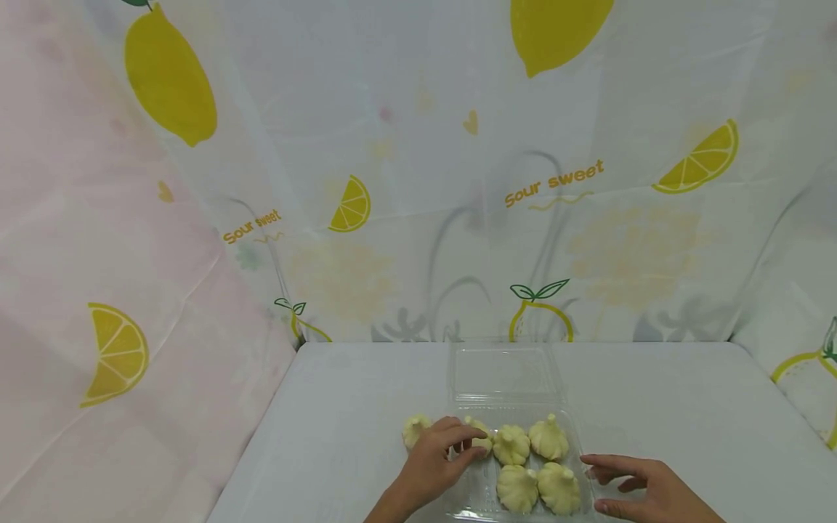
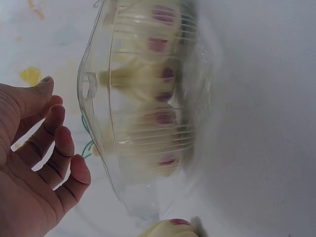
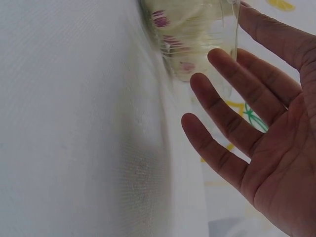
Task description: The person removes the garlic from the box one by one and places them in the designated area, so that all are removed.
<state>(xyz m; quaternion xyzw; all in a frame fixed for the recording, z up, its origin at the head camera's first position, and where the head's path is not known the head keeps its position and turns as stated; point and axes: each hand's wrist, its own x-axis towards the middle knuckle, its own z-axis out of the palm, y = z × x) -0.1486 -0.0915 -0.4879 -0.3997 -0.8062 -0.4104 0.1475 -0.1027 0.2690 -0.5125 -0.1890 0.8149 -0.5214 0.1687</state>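
A clear plastic clamshell box point(image 1: 480, 494) holds several pale garlic bulbs point(image 1: 512, 444), some marked purple near the base in the wrist views. My left hand point(image 1: 434, 461) hovers over the box's left side, close to the upper-left bulb point(image 1: 480, 434), which it partly covers. In the left wrist view its fingers point(image 2: 64, 140) are loosely bent with nothing between them. Left of the box, another garlic bulb point(image 1: 415, 430) lies on the table, partly behind that hand. My right hand point(image 1: 644, 487) is beside the box's right wall, fingers point(image 3: 212, 94) extended and holding nothing.
The box's transparent lid point(image 1: 506, 372) lies folded back toward the rear of the white table point(image 1: 366, 392). A lemon-print cloth point(image 1: 418, 276) hangs behind the table and along both sides.
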